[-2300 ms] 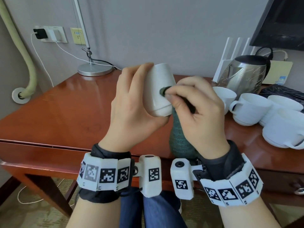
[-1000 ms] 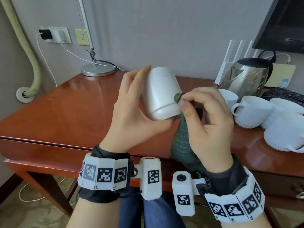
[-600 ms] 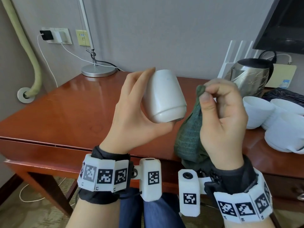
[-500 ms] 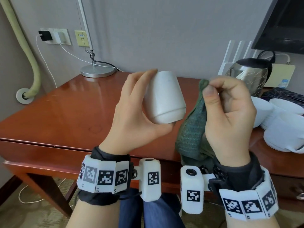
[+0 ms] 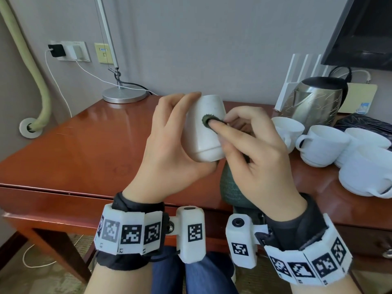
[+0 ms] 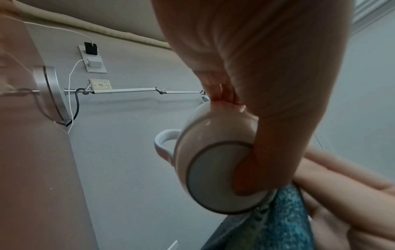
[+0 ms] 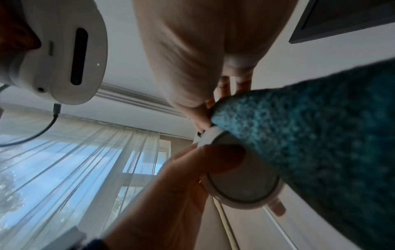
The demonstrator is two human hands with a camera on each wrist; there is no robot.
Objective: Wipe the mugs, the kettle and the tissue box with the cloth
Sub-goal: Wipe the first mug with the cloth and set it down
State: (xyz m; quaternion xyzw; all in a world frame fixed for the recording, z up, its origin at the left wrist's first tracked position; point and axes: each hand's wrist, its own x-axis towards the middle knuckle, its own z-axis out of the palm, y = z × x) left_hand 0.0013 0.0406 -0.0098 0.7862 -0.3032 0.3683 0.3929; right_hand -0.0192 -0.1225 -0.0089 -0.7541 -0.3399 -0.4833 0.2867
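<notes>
The white mug (image 5: 204, 128) sits in the air above the wooden desk (image 5: 84, 149), tipped over so its flat base (image 6: 222, 177) faces back toward you and its handle (image 6: 164, 143) sticks out to the far side, as your left wrist view shows. Your left hand (image 5: 169, 149) is clamped on it: thumb under the base rim, fingers reaching over the rounded wall on the left. Your right hand (image 5: 254, 153) comes at the mug from the right and is curled round the green cloth (image 5: 231, 187); your forefinger pins a small fold of it flat against the mug's side, about midway up, while the rest of the cloth hangs down below your palm toward your wrist. In the right wrist view the cloth (image 7: 310, 135) lies across the base edge of the mug (image 7: 241, 182), touching it.

To the right on the desk stand the other white mugs (image 5: 322, 145), close together, and behind them the steel kettle (image 5: 316, 105) against the wall. At the far left corner of the desk rests the round base of a lamp (image 5: 124, 95), with a wall socket (image 5: 70, 50) above and to its left.
</notes>
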